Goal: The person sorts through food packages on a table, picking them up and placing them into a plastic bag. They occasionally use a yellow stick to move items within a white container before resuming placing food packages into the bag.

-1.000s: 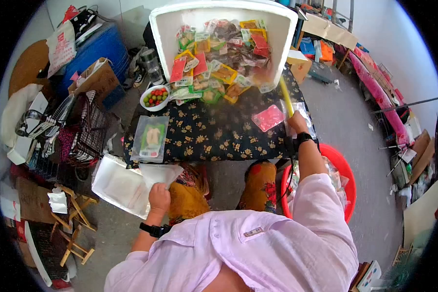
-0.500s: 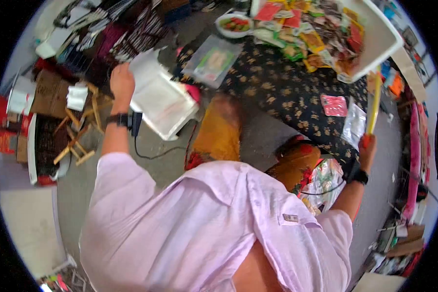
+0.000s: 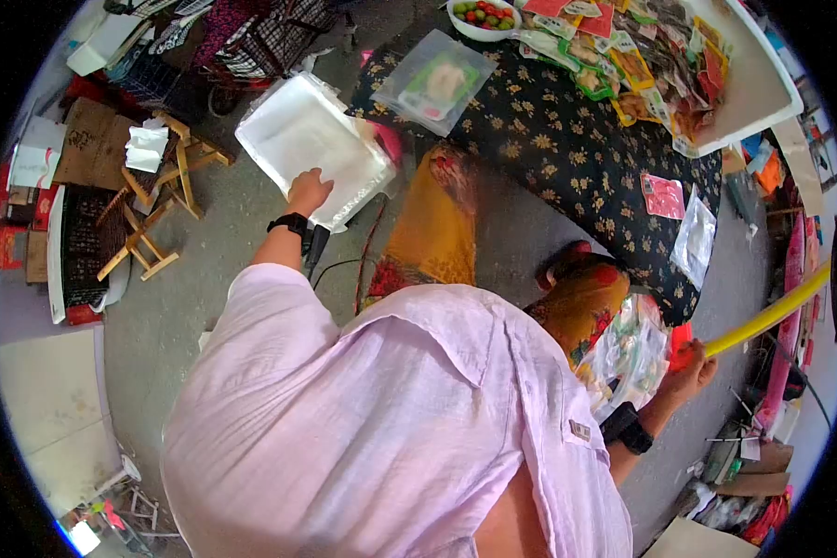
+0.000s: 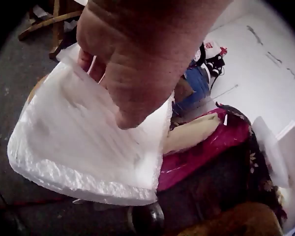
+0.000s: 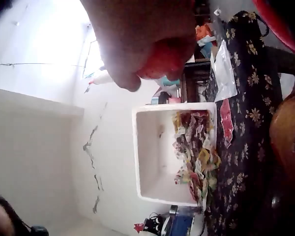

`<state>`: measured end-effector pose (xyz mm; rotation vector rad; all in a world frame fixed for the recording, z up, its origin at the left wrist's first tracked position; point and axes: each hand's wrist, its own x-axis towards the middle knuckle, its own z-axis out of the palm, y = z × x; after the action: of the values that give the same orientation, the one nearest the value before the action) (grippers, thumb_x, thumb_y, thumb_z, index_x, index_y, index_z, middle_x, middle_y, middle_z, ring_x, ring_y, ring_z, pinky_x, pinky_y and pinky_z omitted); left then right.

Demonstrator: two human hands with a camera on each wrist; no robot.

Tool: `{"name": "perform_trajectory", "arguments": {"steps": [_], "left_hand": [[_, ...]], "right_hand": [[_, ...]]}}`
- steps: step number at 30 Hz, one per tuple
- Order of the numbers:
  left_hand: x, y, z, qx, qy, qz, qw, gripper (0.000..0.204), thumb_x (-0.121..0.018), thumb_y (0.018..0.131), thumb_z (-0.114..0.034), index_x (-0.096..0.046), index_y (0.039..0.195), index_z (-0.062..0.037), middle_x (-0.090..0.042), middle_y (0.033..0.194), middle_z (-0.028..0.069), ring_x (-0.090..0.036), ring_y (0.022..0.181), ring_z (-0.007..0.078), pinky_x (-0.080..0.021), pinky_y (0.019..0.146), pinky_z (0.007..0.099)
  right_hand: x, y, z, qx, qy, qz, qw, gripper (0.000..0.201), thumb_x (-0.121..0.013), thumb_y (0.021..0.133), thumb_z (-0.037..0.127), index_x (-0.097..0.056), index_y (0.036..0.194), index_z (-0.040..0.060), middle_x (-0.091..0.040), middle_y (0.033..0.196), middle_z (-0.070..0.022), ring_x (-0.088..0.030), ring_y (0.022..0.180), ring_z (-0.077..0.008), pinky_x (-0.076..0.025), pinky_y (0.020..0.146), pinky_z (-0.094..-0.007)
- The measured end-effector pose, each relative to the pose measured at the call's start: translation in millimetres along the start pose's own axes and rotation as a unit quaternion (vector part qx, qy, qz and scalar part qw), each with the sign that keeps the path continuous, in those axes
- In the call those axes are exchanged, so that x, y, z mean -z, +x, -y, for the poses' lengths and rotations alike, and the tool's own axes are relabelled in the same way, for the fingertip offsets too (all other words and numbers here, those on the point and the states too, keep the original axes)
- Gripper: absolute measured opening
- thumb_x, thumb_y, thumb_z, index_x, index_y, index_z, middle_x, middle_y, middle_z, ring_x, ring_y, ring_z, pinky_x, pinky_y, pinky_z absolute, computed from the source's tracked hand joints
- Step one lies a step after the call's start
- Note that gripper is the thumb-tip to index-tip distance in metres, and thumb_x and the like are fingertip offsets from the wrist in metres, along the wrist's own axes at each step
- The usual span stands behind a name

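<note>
The left hand (image 3: 310, 192) is at the near-left edge of a white foam tray (image 3: 253, 149). In the left wrist view the left hand (image 4: 137, 59) pinches a translucent plastic bag (image 4: 73, 108) lying over the tray (image 4: 78, 189). Out to the right, the right hand (image 3: 686, 372) grips a long yellow stick (image 3: 772, 314), low beside the table. In the right wrist view the right hand (image 5: 142, 44) has its fingers curled around something red (image 5: 162, 59); the yellow stick does not show there.
The flowered table (image 3: 539, 158) holds a foam box (image 3: 758, 102) of packets, a bowl of small fruit (image 3: 484, 32), a bagged packet (image 3: 434, 84), a pink packet (image 3: 663, 196) and a clear bag (image 3: 694, 239). Filled bags (image 3: 628, 363) stand below its right end. Wooden stools (image 3: 149, 223) are at left.
The view has turned toward the left. The left hand rose, then came down to the tray's near edge. The right hand moved away from the tabletop, and the yellow stick swung outward to the right.
</note>
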<state>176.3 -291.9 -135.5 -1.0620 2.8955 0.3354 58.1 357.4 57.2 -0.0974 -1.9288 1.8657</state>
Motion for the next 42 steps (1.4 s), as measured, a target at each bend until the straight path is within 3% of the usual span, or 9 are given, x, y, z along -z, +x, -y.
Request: {"name": "perform_trajectory", "arguments": {"steps": [7,15,19,22,31,37,39,41,42], "left_hand": [[-43.0,37.3,54.5,-0.125,0.063,0.004,0.990,0.022,-0.047,0.072,-0.022,-0.057,0.079,-0.0026,-0.056,0.079,0.0204,-0.052,0.079,0.0356,-0.041,0.071,0.0421],[-18.7,42.1,52.6,0.019,-0.147,0.002,0.989,0.018,-0.050,0.068,-0.017,-0.056,0.074,-0.0020,-0.056,0.074,0.0172,-0.054,0.074,0.0312,-0.042,0.064,0.0385],[13.2,30.8,44.5,0.127,-0.278,0.074,0.949,0.016,-0.052,0.068,-0.016,-0.054,0.074,-0.0018,-0.054,0.063,0.0111,-0.053,0.062,0.0208,-0.041,0.051,0.0327],[18.6,24.4,45.8,0.158,-0.509,0.066,0.844,0.012,-0.050,0.071,-0.012,-0.053,0.077,-0.0025,-0.049,0.059,0.0054,-0.047,0.053,0.0141,-0.039,0.045,0.0271],[25.4,34.3,67.6,0.117,-0.648,0.069,0.750,0.007,-0.046,0.072,-0.007,-0.049,0.076,-0.0027,-0.046,0.059,0.0049,-0.041,0.045,0.0134,-0.035,0.040,0.0250],[48.2,33.2,66.6,0.059,-0.685,-0.015,0.726,0.011,-0.042,0.073,-0.008,-0.046,0.064,-0.0045,-0.045,0.059,0.0031,-0.042,0.049,0.0144,-0.037,0.045,0.0267],[35.2,39.2,91.9,-0.120,-0.577,-0.182,0.787,0.004,-0.047,0.071,-0.008,-0.048,0.069,-0.0048,-0.045,0.060,0.0022,-0.042,0.051,0.0115,-0.036,0.045,0.0243],[60.8,41.1,66.8,-0.002,-0.651,-0.170,0.740,0.005,-0.051,0.070,-0.009,-0.050,0.073,-0.0056,-0.046,0.062,0.0004,-0.042,0.056,0.0082,-0.038,0.050,0.0228],[60.0,55.4,67.9,-0.031,-0.636,-0.183,0.749,0.010,-0.051,0.069,-0.011,-0.052,0.076,-0.0036,-0.049,0.064,0.0022,-0.044,0.057,0.0096,-0.039,0.052,0.0246]], "right_hand": [[-2.0,-26.3,-8.9,0.045,-0.047,0.019,0.998,0.010,-0.053,0.074,0.007,-0.047,0.080,0.0030,-0.051,0.065,-0.0045,-0.047,0.056,-0.0111,-0.039,0.050,-0.0218],[-5.0,-73.4,-27.2,0.043,-0.118,0.132,0.983,0.010,-0.050,0.078,0.010,-0.045,0.082,0.0036,-0.046,0.063,0.0009,-0.042,0.056,-0.0067,-0.036,0.050,-0.0191],[-15.5,-97.9,-26.8,-0.110,-0.125,0.157,0.973,0.015,-0.051,0.076,0.005,-0.046,0.090,0.0033,-0.045,0.070,0.0016,-0.042,0.059,-0.0055,-0.036,0.052,-0.0183],[-9.8,-105.5,-53.0,-0.096,-0.090,0.217,0.967,0.019,-0.052,0.075,0.003,-0.047,0.093,0.0023,-0.046,0.073,0.0016,-0.043,0.063,-0.0055,-0.037,0.054,-0.0182],[-36.7,-111.1,-36.5,-0.120,-0.106,0.244,0.956,0.021,-0.053,0.076,0.006,-0.049,0.096,0.0015,-0.048,0.072,0.0019,-0.043,0.059,-0.0042,-0.036,0.052,-0.0178],[-43.5,-107.1,-34.5,-0.139,-0.107,0.255,0.951,0.017,-0.052,0.077,0.008,-0.050,0.093,0.0023,-0.047,0.068,0.0031,-0.042,0.054,-0.0043,-0.035,0.048,-0.0183],[-47.0,-106.0,-30.8,-0.177,-0.094,0.265,0.943,0.016,-0.052,0.077,0.008,-0.050,0.092,0.0028,-0.047,0.068,0.0033,-0.042,0.054,-0.0045,-0.035,0.048,-0.0182],[-39.1,-102.9,-60.3,-0.156,-0.071,0.258,0.951,0.016,-0.052,0.077,0.009,-0.050,0.092,0.0036,-0.046,0.067,0.0034,-0.042,0.053,-0.0050,-0.035,0.047,-0.0183],[-44.4,-106.1,-51.7,-0.194,-0.029,0.244,0.950,0.017,-0.053,0.077,0.009,-0.050,0.093,0.0043,-0.046,0.068,0.0032,-0.043,0.055,-0.0053,-0.036,0.047,-0.0183]]}}
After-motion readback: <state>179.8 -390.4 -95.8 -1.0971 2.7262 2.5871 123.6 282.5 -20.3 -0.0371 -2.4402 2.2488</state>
